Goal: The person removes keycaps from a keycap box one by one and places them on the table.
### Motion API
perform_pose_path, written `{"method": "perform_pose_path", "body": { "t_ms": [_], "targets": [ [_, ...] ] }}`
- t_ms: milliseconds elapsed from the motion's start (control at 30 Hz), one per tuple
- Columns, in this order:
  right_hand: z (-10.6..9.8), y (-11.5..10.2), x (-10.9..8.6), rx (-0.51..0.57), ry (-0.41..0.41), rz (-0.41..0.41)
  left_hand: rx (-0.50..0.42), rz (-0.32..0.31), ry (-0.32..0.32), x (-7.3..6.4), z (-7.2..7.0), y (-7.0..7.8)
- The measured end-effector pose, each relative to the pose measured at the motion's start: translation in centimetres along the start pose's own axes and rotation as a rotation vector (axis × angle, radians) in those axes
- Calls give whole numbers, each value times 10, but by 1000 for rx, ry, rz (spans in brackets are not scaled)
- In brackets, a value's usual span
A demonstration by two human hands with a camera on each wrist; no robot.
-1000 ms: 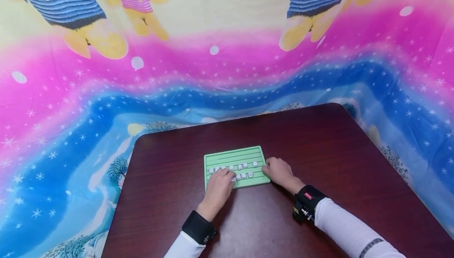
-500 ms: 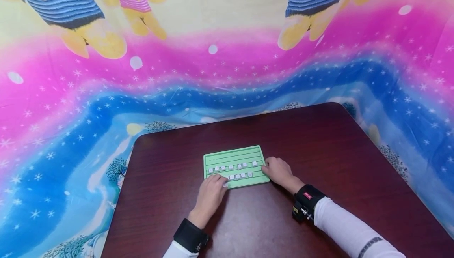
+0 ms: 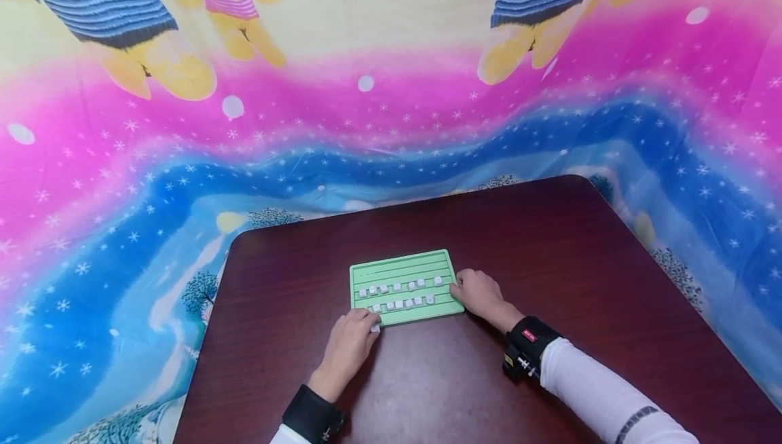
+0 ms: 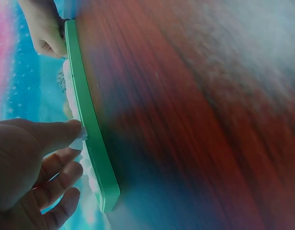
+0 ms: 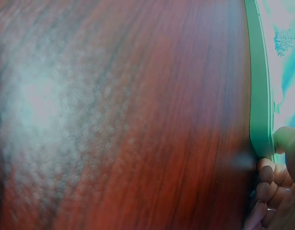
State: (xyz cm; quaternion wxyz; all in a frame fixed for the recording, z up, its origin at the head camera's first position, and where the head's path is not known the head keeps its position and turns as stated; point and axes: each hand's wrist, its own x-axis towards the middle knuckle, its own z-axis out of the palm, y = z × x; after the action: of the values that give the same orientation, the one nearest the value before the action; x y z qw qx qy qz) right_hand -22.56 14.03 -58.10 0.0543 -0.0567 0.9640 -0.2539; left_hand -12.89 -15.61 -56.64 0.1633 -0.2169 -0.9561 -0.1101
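Observation:
A ridged green board [image 3: 403, 272] lies on the table, bearing two rows of small white blocks. The back row [image 3: 397, 287] spans most of the board's width; the front row [image 3: 408, 303] sits closer to me. At the board's front left corner, my left hand [image 3: 349, 339] pinches one small white block [image 4: 78, 143] between thumb and index finger, with the other fingers loosely bent. My right hand [image 3: 482, 292] grips the board's right edge, thumb over the rim and the other fingers curled beside it. Any markings on the blocks are too small to read.
The dark red-brown table [image 3: 281, 335] has rounded far corners. Behind it hangs a pink and blue printed cloth [image 3: 366, 118]. A black strap [image 3: 313, 413] with a camera is on the left wrist, another black strap [image 3: 530, 343] on the right.
My left hand has moved left and toward me along the board's front edge, uncovering more of the front row, with a white block in its fingers. The right hand stays in place.

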Motion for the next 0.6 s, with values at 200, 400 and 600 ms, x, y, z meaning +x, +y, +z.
{"method": "perform_pose_path", "body": {
  "t_ms": [200,400,600],
  "targets": [
    [1,0,0,-2,-3,-1,12,-8,-24,-5,-3,-3],
    [1,0,1,-5,2,-7,2,-43,-69,-11,-9,-4],
    [0,-1,1,-10,-6,4,8,-52,-107,-14,-11,-6]
  ]
}}
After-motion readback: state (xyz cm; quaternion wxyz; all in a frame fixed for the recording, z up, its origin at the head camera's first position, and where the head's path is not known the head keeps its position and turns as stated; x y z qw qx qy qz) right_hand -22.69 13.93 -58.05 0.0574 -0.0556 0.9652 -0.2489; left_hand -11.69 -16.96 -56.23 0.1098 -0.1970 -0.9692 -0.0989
